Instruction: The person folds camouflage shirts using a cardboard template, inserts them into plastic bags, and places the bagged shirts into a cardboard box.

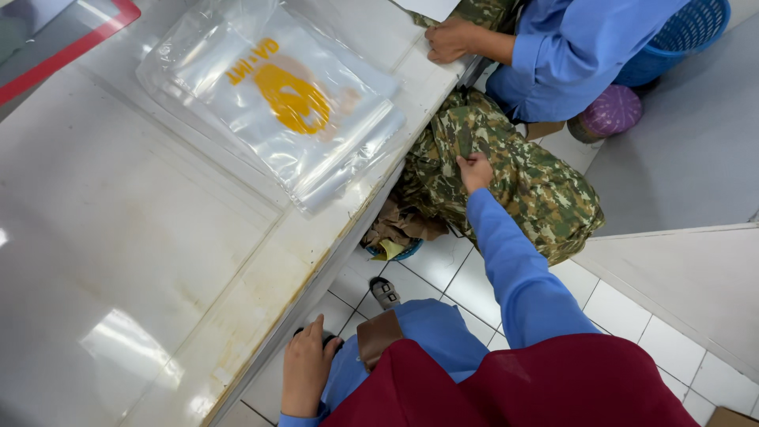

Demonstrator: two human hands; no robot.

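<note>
My right hand [474, 171] reaches forward on a blue sleeve and pinches a fold of a camouflage-patterned garment [538, 190], which lies heaped beside the table edge. My left hand [304, 372] rests low by my blue-clad knee against the table's front edge. Its fingertips curl over something small and dark that I cannot make out. A co-worker in a blue shirt [577, 47] sits beyond the heap, with one hand [449, 39] on the table's corner.
A stack of clear plastic bags with a yellow print [277, 103] lies on the white table [118, 237]. Brown scraps fill a small blue bin [395, 237] under the table. A blue basket [684, 32], a purple bundle [613, 111] and a white panel [680, 277] are at the right.
</note>
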